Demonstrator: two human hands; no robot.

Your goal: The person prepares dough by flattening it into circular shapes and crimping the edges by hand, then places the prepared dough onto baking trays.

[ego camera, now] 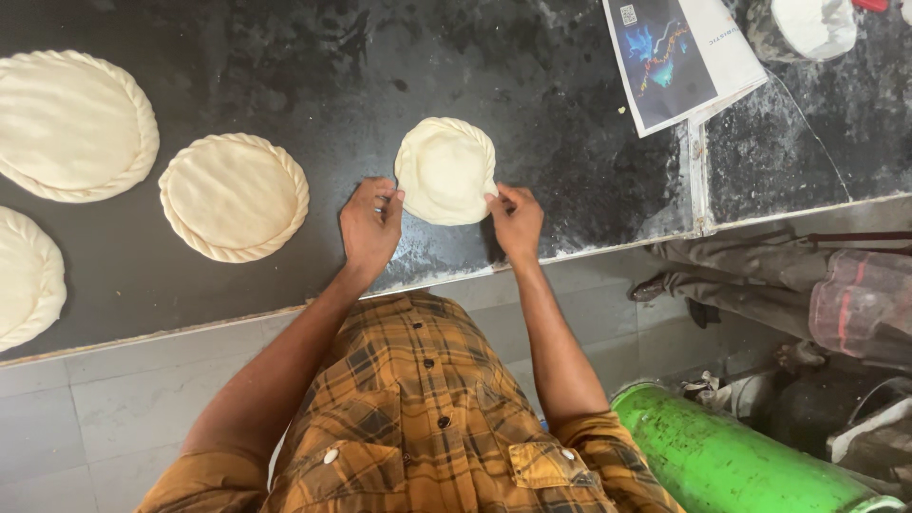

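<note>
Both hands are working on a small round disc of pale dough lying flat on the dark, flour-dusted surface, near its front edge. The left hand is pinching the disc's lower left rim, fingers closed on the dough edge; the right hand is doing the same at the lower right rim, fingers nipped onto it. The rim along the top and sides is already showing a twisted, rope-like crimp, so the step in hand looks like the edge-pleating of this piece, apparently close to done, with the stretch between the two hands seemingly the last part to be folded. The next move would call for small, even pinches along that near edge, with light pressure so the thin centre is not stretching or tearing. To the left, well apart, three larger crimped discs are lying: one nearest, one beyond it, and one at the picture's edge. A printed sheet is resting at the upper right.
</note>
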